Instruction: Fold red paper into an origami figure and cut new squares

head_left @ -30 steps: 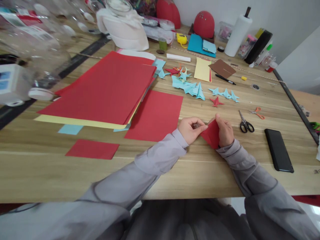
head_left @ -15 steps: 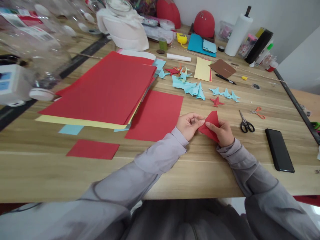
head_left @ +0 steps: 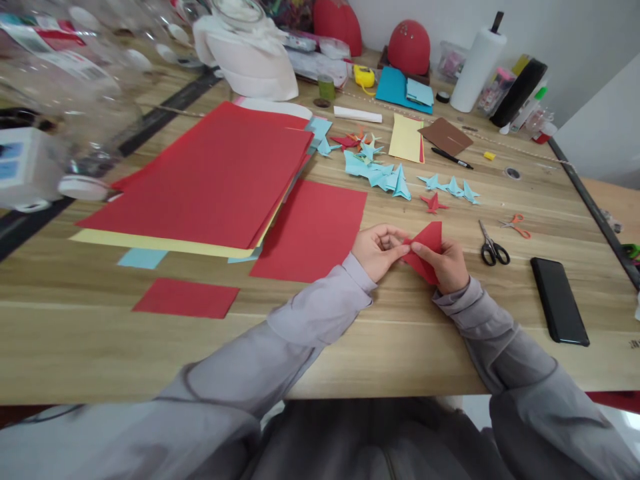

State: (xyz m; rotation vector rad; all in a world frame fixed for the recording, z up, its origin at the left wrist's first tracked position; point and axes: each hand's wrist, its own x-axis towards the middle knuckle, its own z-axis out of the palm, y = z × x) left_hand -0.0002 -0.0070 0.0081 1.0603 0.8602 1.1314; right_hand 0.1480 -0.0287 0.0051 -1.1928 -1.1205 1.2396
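Note:
Between my two hands is a folded piece of red paper [head_left: 428,241], held a little above the table. My left hand [head_left: 379,252] pinches its left corner between thumb and fingers. With its thumb on top and fingers behind, my right hand [head_left: 450,267] grips the paper's right part. Just beyond them lies a small red paper crane [head_left: 433,203]. Several light blue cranes [head_left: 453,187] sit behind it, and more blue folded pieces [head_left: 377,175] are bunched to the left. A flat red sheet [head_left: 313,230] lies left of my left hand.
A stack of large red sheets [head_left: 210,180] covers the left side, with a red rectangle [head_left: 186,298] in front. Black scissors [head_left: 493,248], orange scissors [head_left: 518,227] and a phone [head_left: 560,300] lie at right. Clear bottles [head_left: 90,113] crowd the far left.
The red paper has turned slightly between my fingers, and its upper tip has shifted a little to the right. Both hands keep their hold in nearly the same place.

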